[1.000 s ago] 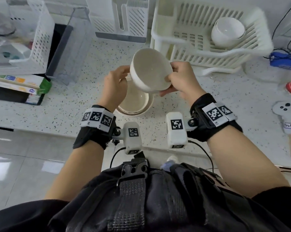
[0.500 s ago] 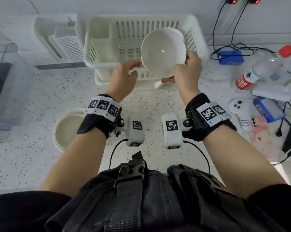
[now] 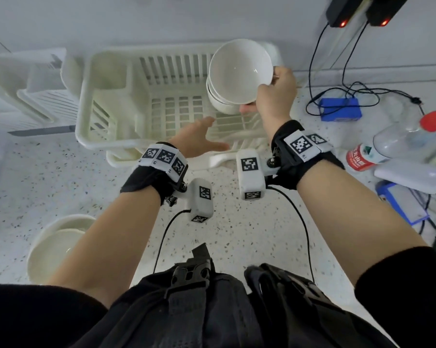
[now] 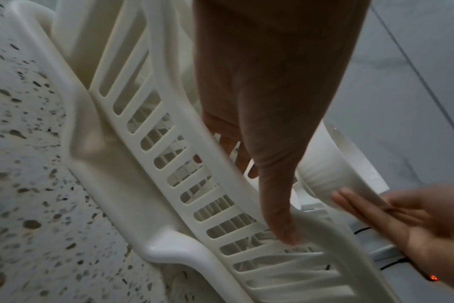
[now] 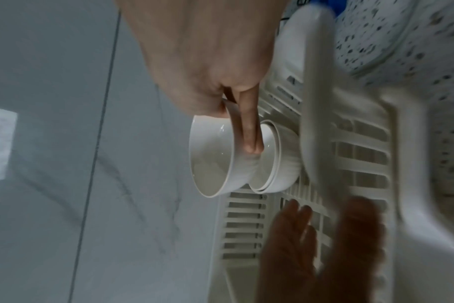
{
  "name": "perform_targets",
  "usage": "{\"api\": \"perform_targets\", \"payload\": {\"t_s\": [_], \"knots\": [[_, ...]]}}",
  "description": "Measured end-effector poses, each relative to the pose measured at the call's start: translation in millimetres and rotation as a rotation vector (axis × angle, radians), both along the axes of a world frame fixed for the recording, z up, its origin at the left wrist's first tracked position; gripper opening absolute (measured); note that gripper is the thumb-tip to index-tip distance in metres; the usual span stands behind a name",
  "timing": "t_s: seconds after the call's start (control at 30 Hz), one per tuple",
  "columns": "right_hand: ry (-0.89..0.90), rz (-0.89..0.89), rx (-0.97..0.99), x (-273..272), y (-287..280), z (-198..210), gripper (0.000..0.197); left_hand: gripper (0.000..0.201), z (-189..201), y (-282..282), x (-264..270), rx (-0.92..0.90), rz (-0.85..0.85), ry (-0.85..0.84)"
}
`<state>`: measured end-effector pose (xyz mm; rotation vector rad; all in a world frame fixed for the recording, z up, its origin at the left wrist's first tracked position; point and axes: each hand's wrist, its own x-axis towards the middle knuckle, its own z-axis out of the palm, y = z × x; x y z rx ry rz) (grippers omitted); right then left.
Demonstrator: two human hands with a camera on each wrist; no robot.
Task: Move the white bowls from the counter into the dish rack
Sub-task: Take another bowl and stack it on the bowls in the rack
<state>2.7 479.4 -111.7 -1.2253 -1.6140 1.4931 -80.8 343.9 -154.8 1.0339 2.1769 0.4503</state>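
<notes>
White bowl (image 3: 239,71) number one is in my right hand (image 3: 274,94), tilted with its hollow facing me, over the right end of the dish rack (image 3: 106,101). My right fingers (image 5: 249,127) are curled round its rim: the thumb lies on the near edge and the other fingers run down the outer wall, as the right wrist view shows plainly. Just under it, inside the rack, sit stacked bowls (image 3: 222,104), nested one in the other and leaning the same way; the held bowl is very close to the top one, and I cannot tell whether they touch.

My left hand (image 3: 196,141) holds nothing. Its fingers (image 4: 277,205) are straight and spread, palm toward the rack, hanging over the rack's near wall with the tips inside the basket, apart from the bowls.

On the table (image 3: 237,234), well to the near left of the rack, more white bowls (image 3: 56,247) wait in a stack, partly hidden behind my left forearm. Left of the rack stands another white plastic holder (image 3: 33,84). To the right of the rack I see a blue box (image 3: 341,109) with black cables, and beyond it a clear bottle (image 3: 397,141) with a red cap lying on its side.
</notes>
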Motion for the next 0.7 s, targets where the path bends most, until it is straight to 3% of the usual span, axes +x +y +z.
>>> {"api": "perform_targets", "payload": {"t_s": [0.37,0.53,0.7], "knots": [[-0.203,0.097,-0.045,-41,36,-20,0.034,0.127,-25,15,-21,-0.132,-0.067,-0.083],[-0.290,0.112,0.035,-46,44,-32,0.031,0.140,-30,18,-26,-0.065,-0.126,-0.116],[-0.387,0.151,0.156,-48,48,-40,0.013,0.141,-30,20,-27,0.016,-0.189,-0.112]]}}
